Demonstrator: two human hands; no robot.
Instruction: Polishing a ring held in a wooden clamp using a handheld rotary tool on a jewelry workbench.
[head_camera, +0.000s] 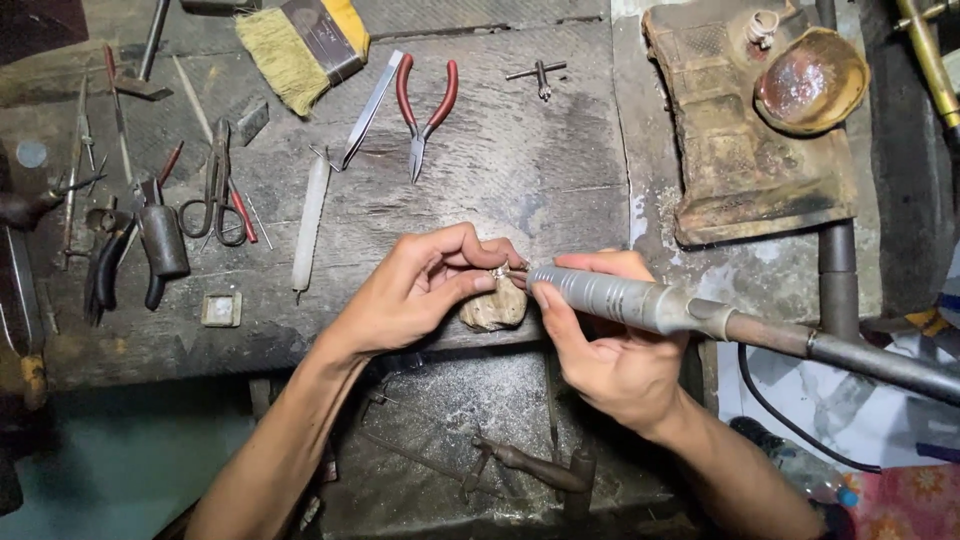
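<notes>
My left hand (425, 290) pinches a small silvery ring (499, 271) between thumb and fingers, resting on a worn wooden bench peg (494, 310). My right hand (610, 345) grips a grey rotary handpiece (620, 298) like a pen. Its tip touches the ring. The handpiece's flexible shaft (860, 358) runs off to the right edge.
On the dark wooden bench (520, 160) lie red-handled pliers (424, 108), tweezers (370, 108), scissors (217, 190), a brush (300, 45), a white stick (310, 220), a chuck key (540, 75) and black pliers (150, 250). A rusty block (740, 150) and a round dish (810, 80) stand at back right.
</notes>
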